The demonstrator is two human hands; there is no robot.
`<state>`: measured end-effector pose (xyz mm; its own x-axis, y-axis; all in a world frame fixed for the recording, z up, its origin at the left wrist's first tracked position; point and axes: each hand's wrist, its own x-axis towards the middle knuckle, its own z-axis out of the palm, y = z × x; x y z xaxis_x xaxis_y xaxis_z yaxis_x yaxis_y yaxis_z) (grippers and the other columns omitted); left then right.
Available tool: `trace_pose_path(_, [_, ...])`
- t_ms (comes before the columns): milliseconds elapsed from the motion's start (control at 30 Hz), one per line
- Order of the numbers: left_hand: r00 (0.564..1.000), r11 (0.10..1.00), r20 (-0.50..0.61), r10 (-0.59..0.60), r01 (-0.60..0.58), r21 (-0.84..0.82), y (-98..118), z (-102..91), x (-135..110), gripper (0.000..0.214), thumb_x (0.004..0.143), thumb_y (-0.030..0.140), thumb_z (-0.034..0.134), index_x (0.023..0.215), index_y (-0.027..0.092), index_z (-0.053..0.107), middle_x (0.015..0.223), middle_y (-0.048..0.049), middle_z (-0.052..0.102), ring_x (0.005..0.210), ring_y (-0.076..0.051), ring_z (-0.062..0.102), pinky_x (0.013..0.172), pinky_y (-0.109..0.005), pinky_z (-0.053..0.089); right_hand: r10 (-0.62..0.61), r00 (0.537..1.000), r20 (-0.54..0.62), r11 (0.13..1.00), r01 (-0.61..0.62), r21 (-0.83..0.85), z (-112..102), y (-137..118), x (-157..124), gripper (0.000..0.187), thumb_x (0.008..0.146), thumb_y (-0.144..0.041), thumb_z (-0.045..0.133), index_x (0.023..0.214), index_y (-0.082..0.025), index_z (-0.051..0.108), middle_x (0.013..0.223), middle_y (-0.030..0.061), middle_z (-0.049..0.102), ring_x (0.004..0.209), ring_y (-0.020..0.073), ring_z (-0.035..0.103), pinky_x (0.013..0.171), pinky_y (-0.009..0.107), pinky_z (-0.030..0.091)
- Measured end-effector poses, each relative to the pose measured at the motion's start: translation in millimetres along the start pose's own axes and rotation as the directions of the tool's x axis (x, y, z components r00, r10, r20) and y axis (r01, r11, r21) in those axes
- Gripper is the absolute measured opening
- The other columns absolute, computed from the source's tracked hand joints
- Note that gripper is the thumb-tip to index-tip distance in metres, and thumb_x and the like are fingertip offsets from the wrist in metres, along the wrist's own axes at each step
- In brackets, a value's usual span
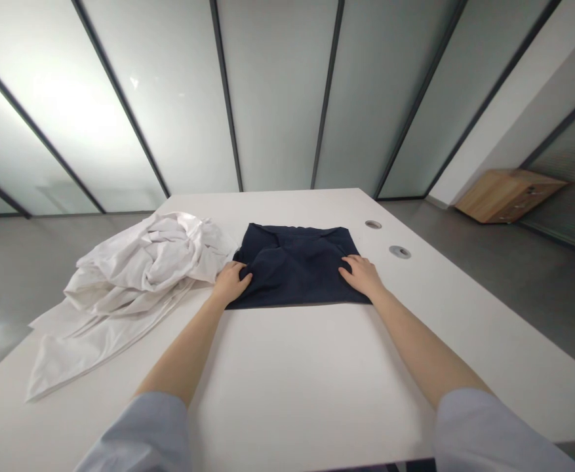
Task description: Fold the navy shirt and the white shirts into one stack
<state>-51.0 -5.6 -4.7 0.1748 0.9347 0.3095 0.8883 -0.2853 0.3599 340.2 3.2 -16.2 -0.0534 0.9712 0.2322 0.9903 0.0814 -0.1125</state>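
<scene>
A dark navy garment (297,265), folded into a flat, rough rectangle, lies on the white table (317,373). Its far edge is slightly gathered, and a few creases cross the top. My left hand (231,283) rests on its left side, thumb stretched out over the cloth and fingers lying along the edge. On the right side, my right hand (362,274) presses down with the fingers apart and the thumb pointing inward. Neither hand lifts the fabric. The garment's underside is hidden.
Left of the garment, a loose heap of white cloth (154,262) reaches close to my left hand and trails toward the table's left edge. Two round cable grommets (400,252) sit in the tabletop at right. Behind are frosted glass panels (277,98) and a wooden cabinet (501,193).
</scene>
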Motion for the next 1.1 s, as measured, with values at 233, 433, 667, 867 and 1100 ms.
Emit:
trace_pose_path(233, [0.999, 0.999, -0.007, -0.044, 0.044, 0.028, 5, -2.6, -1, 0.036, 0.085, 0.035, 0.055, 0.113, 0.014, 0.062, 0.111, -0.0137, 0.064, 0.109, -0.027, 0.059, 0.099, -0.038, 0.044, 0.0, 1.0, -0.001, 1.0, 0.0, 0.017, 1, 0, 0, 0.041, 0.092, -0.037, 0.048, 0.125, -0.017, 0.061, 0.134, 0.0141, 0.054, 0.121, 0.0305, 0.05, 0.097, 0.043, 0.041])
trace_pose_path(433, [0.978, 0.964, -0.02, -0.209, 0.21, 0.165, 11, -8.7, -2, 0.043, 0.085, 0.05, 0.054, 0.104, 0.014, 0.064, 0.105, -0.0151, 0.065, 0.103, -0.029, 0.06, 0.089, -0.037, 0.046, 0.009, 1.0, 0.001, 1.0, -0.009, 0.026, -1, -3, 0, 0.041, 0.092, -0.036, 0.048, 0.125, -0.018, 0.061, 0.134, 0.0138, 0.054, 0.12, 0.0305, 0.051, 0.097, 0.043, 0.042])
trace_pose_path(667, [0.957, 0.949, 0.021, -0.291, 0.286, 0.136, 10, -12.5, 1, 0.031, 0.09, 0.038, 0.045, 0.091, 0.015, 0.066, 0.097, -0.0159, 0.069, 0.096, -0.03, 0.065, 0.083, -0.038, 0.048, 0.041, 0.999, 0.009, 0.998, -0.041, 0.042, -4, -7, 1, 0.04, 0.093, -0.037, 0.046, 0.123, -0.017, 0.062, 0.133, 0.0132, 0.055, 0.119, 0.0293, 0.052, 0.097, 0.042, 0.042])
trace_pose_path(867, [0.953, 0.89, -0.054, -0.297, 0.256, -0.376, -1, -15.4, 7, 0.029, 0.085, 0.037, 0.047, 0.093, 0.016, 0.066, 0.092, -0.0106, 0.071, 0.097, -0.029, 0.065, 0.088, -0.04, 0.049, 0.165, 0.985, 0.057, 0.982, -0.169, 0.084, -10, -12, 9, 0.041, 0.093, -0.033, 0.043, 0.128, -0.017, 0.057, 0.126, 0.0113, 0.062, 0.115, 0.0282, 0.056, 0.096, 0.04, 0.042])
trace_pose_path(1100, [0.907, 0.265, 0.153, -0.392, 0.271, -0.926, 5, -12.7, 11, 0.045, 0.08, 0.04, 0.055, 0.118, 0.018, 0.061, 0.098, -0.007, 0.073, 0.098, -0.025, 0.068, 0.093, -0.042, 0.053, 0.356, 0.907, 0.227, 0.922, -0.38, 0.074, -20, -19, 30, 0.05, 0.09, -0.052, 0.042, 0.115, -0.015, 0.064, 0.11, 0.0154, 0.067, 0.106, 0.0327, 0.061, 0.092, 0.048, 0.043])
